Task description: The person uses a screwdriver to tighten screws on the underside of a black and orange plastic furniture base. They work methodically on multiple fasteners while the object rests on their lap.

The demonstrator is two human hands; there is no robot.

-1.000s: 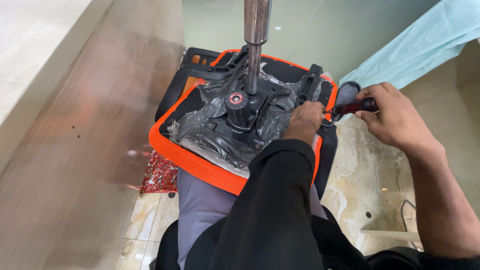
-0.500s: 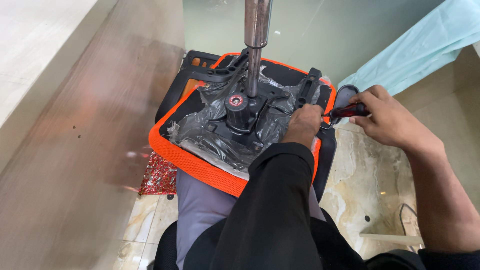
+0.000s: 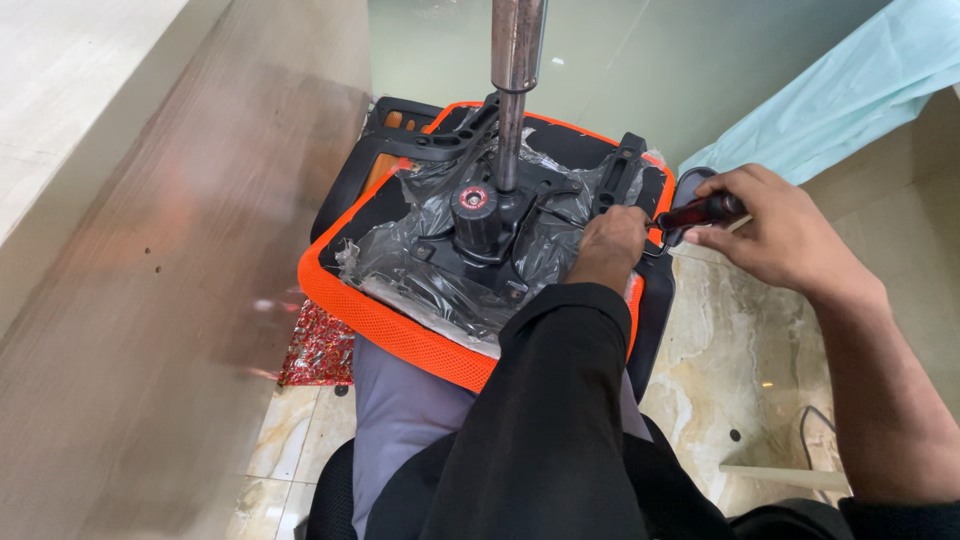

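Head view: an upturned chair seat (image 3: 400, 320), orange-rimmed mesh under crinkled clear plastic, rests across the person's lap so its black underside mechanism (image 3: 490, 225) and steel gas column (image 3: 515, 60) face up. The left hand (image 3: 612, 240) presses closed on the mechanism's right edge, steadying it, while the right hand (image 3: 780, 235) grips a red-black screwdriver (image 3: 700, 212) pointed in beside it.

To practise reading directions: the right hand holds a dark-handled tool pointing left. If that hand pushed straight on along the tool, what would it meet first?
Most likely the left hand, resting on the chair mechanism just ahead of the right hand and its tool; depth is unclear.
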